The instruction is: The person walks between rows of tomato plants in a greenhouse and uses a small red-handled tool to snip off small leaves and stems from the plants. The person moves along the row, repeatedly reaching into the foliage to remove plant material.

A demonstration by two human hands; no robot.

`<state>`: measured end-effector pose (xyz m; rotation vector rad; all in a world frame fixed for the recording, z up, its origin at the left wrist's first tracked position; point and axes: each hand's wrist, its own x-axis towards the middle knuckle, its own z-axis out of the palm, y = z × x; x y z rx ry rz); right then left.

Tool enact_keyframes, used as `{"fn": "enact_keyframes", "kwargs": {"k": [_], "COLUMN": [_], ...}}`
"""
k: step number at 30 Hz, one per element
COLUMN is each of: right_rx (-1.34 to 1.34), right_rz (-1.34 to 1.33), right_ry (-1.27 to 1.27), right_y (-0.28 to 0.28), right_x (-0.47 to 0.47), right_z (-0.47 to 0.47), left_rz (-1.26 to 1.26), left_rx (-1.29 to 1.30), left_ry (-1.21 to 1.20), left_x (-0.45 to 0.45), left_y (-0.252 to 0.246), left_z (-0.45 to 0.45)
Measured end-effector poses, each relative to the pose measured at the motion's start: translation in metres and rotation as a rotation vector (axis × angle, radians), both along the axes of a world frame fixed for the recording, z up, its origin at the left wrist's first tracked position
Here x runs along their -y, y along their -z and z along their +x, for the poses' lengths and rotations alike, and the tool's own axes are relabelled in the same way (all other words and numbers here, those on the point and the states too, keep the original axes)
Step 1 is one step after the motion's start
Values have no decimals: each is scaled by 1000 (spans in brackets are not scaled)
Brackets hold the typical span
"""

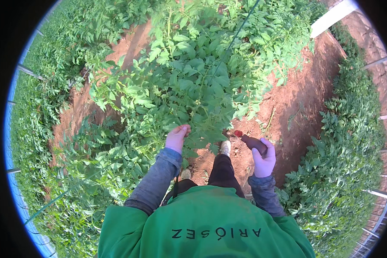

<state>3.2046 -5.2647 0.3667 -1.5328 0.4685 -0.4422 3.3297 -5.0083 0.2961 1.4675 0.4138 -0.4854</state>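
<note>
My right hand [263,158] is closed around a small dark brown bottle [254,144]. A red tip [238,133] sticks out from the bottle's far end, pointing up and left toward the foliage. Across from it, my left hand [179,138] has thumb and fingers drawn together at the edge of a leafy tomato plant [209,119]. Whether a leaf or stem lies between those fingertips is too small to tell. Just beyond the left hand, a pale yellowish flower cluster [197,102] shows among the leaves.
Dense tomato rows stand to the left [84,200] and right [335,187], with a reddish soil path [296,96] between. A green string [235,38] slants down into the middle plant. A white post [333,17] stands at upper right. My shoes [225,147] are close to the plant's base.
</note>
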Motion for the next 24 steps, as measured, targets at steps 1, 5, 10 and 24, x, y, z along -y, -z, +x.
{"fn": "enact_keyframes", "kwargs": {"k": [1, 5, 10, 24], "right_rx": [22, 32, 4, 165], "right_rz": [-22, -90, -276, -839], "right_ry": [-35, -232, -458, -994], "right_y": [-3, -10, -29, 20], "right_x": [14, 61, 94, -8], "right_z": [15, 76, 140, 220], "left_rz": [4, 30, -172, -569], "left_rx": [3, -365, -154, -98], "left_ry": [-19, -40, -448, -766], "left_x": [18, 64, 96, 112], "left_y": [5, 49, 107, 107], "left_z": [13, 62, 74, 66]}}
